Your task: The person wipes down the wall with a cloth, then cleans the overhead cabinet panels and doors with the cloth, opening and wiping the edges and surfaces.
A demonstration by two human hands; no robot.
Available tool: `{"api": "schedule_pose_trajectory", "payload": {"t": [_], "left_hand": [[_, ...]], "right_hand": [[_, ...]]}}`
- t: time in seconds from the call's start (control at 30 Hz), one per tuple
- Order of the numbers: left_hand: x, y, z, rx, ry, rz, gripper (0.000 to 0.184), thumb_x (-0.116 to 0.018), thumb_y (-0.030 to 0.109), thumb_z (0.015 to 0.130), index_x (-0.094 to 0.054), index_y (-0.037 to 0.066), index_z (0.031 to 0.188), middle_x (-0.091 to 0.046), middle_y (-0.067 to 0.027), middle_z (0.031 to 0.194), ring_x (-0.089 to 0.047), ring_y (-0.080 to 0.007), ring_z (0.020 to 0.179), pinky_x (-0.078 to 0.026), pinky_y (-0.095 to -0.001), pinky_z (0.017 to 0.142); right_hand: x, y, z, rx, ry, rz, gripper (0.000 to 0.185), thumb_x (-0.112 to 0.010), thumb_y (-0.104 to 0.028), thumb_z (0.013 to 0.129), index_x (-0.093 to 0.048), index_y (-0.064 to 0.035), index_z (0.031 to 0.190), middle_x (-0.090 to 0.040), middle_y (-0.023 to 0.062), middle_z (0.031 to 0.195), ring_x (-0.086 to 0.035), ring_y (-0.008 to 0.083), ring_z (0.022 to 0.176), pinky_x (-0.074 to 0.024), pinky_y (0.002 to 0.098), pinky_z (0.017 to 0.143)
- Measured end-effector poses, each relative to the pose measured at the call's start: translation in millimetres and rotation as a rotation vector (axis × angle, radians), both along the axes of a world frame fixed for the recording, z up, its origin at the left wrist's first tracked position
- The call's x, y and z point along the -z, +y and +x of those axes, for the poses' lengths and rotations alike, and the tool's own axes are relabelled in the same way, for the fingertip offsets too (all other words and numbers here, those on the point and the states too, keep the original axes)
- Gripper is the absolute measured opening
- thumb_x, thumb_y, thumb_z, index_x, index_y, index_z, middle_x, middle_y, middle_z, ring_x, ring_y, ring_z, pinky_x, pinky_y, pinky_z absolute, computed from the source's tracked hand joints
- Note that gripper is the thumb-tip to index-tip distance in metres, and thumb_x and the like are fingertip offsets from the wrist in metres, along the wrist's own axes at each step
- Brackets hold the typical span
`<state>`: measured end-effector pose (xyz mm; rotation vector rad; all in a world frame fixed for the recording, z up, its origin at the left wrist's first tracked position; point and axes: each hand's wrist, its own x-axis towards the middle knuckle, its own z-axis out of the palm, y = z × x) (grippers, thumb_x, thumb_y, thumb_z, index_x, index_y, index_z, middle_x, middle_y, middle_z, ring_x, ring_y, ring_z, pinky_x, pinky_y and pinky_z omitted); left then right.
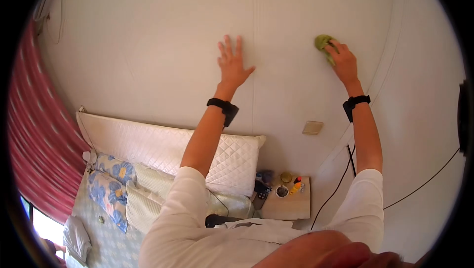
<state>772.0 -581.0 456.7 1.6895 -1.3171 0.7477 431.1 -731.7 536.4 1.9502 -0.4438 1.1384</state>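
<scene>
A crumpled green cloth is bunched under my right hand, held against the pale wall at the upper right. Part of the cloth is hidden by the fingers curled over it. My left hand rests on the wall to the left, fingers spread, with nothing in it. A vertical seam in the wall runs between the two hands. Both wrists wear black straps.
Below stands a bed with a quilted white headboard and flowered pillows. A wooden nightstand carries an ashtray and small bottles. A switch plate, black cables and a red curtain are also in view.
</scene>
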Motion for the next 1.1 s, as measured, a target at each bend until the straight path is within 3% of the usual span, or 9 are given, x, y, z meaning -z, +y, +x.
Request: {"api": "schedule_pose_trajectory", "payload": {"t": [0.03,0.17,0.3,0.43,0.5,0.63,0.7,0.93,1.1], "left_hand": [[3.0,2.6,1.3,-0.03,-0.048,0.083,0.123,-0.09,0.037,0.069,-0.011,0.019,0.162,0.0,-0.0289,0.164,-0.009,-0.0549,0.148,-0.03,-0.0725,0.105],[5.5,-0.8,2.4,-0.056,-0.063,0.085,0.139,-0.097,0.036,0.058,-0.006,0.021,0.162,0.006,-0.0252,0.165,-0.005,-0.0545,0.149,-0.033,-0.0739,0.102],[3.2,0.4,-2.7,-0.065,-0.03,0.125,0.135,-0.095,0.036,0.06,-0.007,0.022,0.162,0.006,-0.0228,0.166,-0.002,-0.0522,0.15,-0.03,-0.0748,0.105],[2.3,-1.0,-2.3,-0.077,-0.034,0.132,0.138,-0.096,0.034,0.06,-0.003,0.021,0.162,0.007,-0.0253,0.165,-0.003,-0.0539,0.149,-0.03,-0.0739,0.105],[3.4,-1.4,-0.2,-0.066,-0.035,0.12,0.138,-0.096,0.034,0.061,-0.003,0.021,0.162,0.007,-0.0252,0.165,-0.003,-0.0538,0.149,-0.03,-0.0739,0.105],[7.7,-1.1,2.9,-0.055,-0.055,0.112,0.137,-0.095,0.035,0.061,-0.004,0.021,0.162,0.006,-0.0254,0.165,-0.003,-0.0538,0.149,-0.031,-0.0735,0.103],[8.8,-4.2,0.7,-0.044,-0.056,0.102,0.137,-0.095,0.036,0.061,-0.005,0.021,0.162,0.005,-0.0254,0.165,-0.003,-0.0539,0.149,-0.032,-0.0735,0.103],[15.9,-4.7,4.8,-0.052,-0.052,0.086,0.135,-0.095,0.038,0.061,-0.007,0.021,0.162,0.003,-0.0255,0.165,-0.005,-0.0544,0.149,-0.031,-0.0753,0.103],[8.2,-0.1,0.6,-0.125,-0.106,0.116,0.133,-0.094,0.041,0.061,-0.009,0.02,0.162,-0.001,-0.0262,0.164,-0.009,-0.055,0.148,-0.037,-0.0708,0.103]], "right_hand": [[1.3,-6.6,-17.3,0.019,0.001,0.007,0.04,-0.069,-0.001,0.076,-0.066,-0.0153,0.113,-0.061,0.0006,0.127,-0.062,0.0245,0.098,-0.0569,0.0359,0.075],[9.2,-33.9,-84.7,0.29,-0.264,0.091,0.042,-0.065,-0.003,0.083,-0.057,-0.0106,0.124,-0.06,0.0038,0.13,-0.064,0.0288,0.102,-0.0579,0.0377,0.078],[6.1,-31.2,-115.5,0.533,-0.501,0.403,0.046,-0.062,-0.01,0.089,-0.046,-0.0069,0.132,-0.057,0.0112,0.134,-0.065,0.0351,0.105,-0.0577,0.0436,0.08],[9.6,-41.6,-110.0,0.522,-0.548,0.437,0.052,-0.064,-0.018,0.089,-0.041,-0.0052,0.134,-0.056,0.0172,0.133,-0.065,0.0398,0.105,-0.057,0.0491,0.081],[9.6,-42.3,-97.3,0.496,-0.613,0.58,0.057,-0.062,-0.026,0.09,-0.038,0.001,0.134,-0.055,0.0245,0.131,-0.064,0.0425,0.104,-0.0564,0.0522,0.082],[2.4,-31.8,-79.4,0.559,-0.56,0.597,0.062,-0.06,-0.031,0.09,-0.035,0.0057,0.133,-0.054,0.0293,0.129,-0.064,0.044,0.104,-0.0557,0.0546,0.082],[-4.6,-30.4,-78.6,0.507,-0.663,0.644,0.061,-0.062,-0.032,0.089,-0.039,0.007,0.13,-0.054,0.0298,0.129,-0.063,0.0436,0.107,-0.0541,0.0521,0.087],[-21.8,-30.6,-60.9,0.421,-0.82,0.694,0.062,-0.063,-0.036,0.086,-0.04,0.0008,0.131,-0.057,0.0254,0.123,-0.065,0.0391,0.104,-0.0544,0.051,0.085],[-29.9,7.1,24.2,0.142,-0.742,0.366,0.046,-0.065,-0.03,0.085,-0.054,-0.0059,0.123,-0.063,0.0159,0.119,-0.066,0.0362,0.101,-0.0538,0.0487,0.083]]}}
